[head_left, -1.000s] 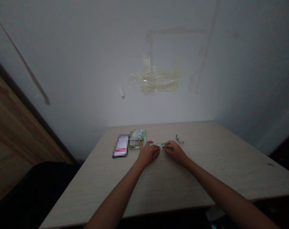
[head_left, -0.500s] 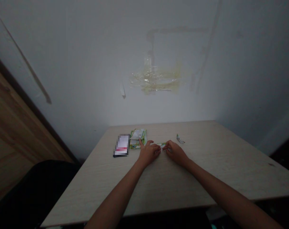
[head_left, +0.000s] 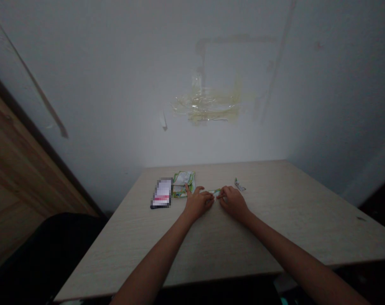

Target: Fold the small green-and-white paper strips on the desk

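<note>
A narrow white-and-green strip (head_left: 215, 192), which looks like a folded wrapper, lies on the table between my two hands. Fingers of my left hand (head_left: 197, 205) press its left part, while other fingers of that hand stick out toward the green-and-white packets (head_left: 184, 178). At the strip's right end, my right hand (head_left: 234, 203) has its fingertips closed around it. Both hands rest low at the tabletop, a small gap apart. The fingers cover much of the strip, so its full length is hidden.
A phone-like dark-edged device (head_left: 162, 193) with a blurred screen lies left of the packets. Beyond my right hand is a small crumpled wrapper piece (head_left: 239, 185). The pale wooden table (head_left: 287, 212) meets a wall (head_left: 116, 106) with old tape (head_left: 208, 108). A dark object (head_left: 49, 254) stands at lower left.
My right hand has shifted slightly, its fingers curling further over the strip's right end. My left hand stays nearly where it was.
</note>
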### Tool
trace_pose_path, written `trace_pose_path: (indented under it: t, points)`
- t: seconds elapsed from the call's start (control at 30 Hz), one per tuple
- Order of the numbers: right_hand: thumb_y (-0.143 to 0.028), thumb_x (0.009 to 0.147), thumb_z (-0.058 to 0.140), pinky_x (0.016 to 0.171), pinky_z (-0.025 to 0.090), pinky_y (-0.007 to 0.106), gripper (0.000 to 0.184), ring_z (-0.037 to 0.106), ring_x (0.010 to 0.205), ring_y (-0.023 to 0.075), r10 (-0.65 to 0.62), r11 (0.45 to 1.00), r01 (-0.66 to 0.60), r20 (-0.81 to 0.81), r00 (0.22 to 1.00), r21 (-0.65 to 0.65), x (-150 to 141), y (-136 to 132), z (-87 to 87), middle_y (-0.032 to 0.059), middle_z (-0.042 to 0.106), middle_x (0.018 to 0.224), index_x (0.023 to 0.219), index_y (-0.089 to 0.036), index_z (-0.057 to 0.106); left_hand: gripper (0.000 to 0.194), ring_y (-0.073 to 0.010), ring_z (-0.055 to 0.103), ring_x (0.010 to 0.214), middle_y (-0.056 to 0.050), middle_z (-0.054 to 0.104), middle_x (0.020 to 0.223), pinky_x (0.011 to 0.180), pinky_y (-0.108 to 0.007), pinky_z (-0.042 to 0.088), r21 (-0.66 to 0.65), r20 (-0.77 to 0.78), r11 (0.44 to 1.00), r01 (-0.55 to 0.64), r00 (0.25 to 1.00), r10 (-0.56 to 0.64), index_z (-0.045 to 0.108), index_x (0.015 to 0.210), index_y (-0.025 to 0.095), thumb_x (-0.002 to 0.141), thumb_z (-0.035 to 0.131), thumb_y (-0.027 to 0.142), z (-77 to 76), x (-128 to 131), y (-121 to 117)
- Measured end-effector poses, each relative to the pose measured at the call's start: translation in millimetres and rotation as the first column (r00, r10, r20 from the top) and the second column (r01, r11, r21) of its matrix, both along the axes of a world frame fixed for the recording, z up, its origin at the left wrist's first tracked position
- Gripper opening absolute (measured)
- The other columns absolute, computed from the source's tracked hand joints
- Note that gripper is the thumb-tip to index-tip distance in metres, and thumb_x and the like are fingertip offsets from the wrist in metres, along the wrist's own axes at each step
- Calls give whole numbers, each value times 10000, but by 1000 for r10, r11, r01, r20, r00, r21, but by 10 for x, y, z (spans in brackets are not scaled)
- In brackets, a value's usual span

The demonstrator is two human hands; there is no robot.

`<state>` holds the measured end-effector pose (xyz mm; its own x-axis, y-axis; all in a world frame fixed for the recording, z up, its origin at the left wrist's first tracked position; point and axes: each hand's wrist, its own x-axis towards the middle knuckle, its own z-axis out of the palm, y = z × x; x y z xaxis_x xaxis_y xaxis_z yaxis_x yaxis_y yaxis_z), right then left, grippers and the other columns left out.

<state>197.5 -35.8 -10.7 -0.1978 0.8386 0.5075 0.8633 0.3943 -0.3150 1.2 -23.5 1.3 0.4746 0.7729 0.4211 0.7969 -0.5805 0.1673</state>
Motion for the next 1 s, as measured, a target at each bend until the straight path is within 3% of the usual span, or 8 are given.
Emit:
trace_pose_path:
  t: [0.47,0.77,0.9,1.0]
  points:
    - [-113,829,564,839,375,370,131,547,932,263,-132,991,132,40,990,3,-26,57,63,93,623,894,897,-219,527,172,-276,499,1224,36,747,1056,1082,-735,-88,-19,6,1000,12,1000,-12,714,997,392,886,582,406,-1,-10,10]
    - [-130,852,550,779,372,321,106,572,886,246,-195,981,194,93,976,13,-14,82,55,100,633,879,928,-203,559,178,-272,510,1210,33,749,1059,1095,-727,-47,-5,16,1000,14,1000,-14,717,1000,399,892,575,400,0,-3,-14]
    - [-148,877,521,736,374,305,90,578,834,229,-252,967,253,44,967,-27,18,116,19,107,634,902,940,-196,564,179,-259,523,1186,35,746,1068,1097,-721,-52,3,36,1000,17,999,-18,715,1003,395,897,572,410,-16,2,-7]
    - [-133,859,518,752,395,298,99,581,850,220,-207,978,205,-48,977,-36,58,140,-8,91,637,900,928,-197,551,171,-258,521,1184,38,746,1067,1105,-712,-45,-4,39,1000,15,999,-15,715,999,396,892,581,402,-35,4,5]
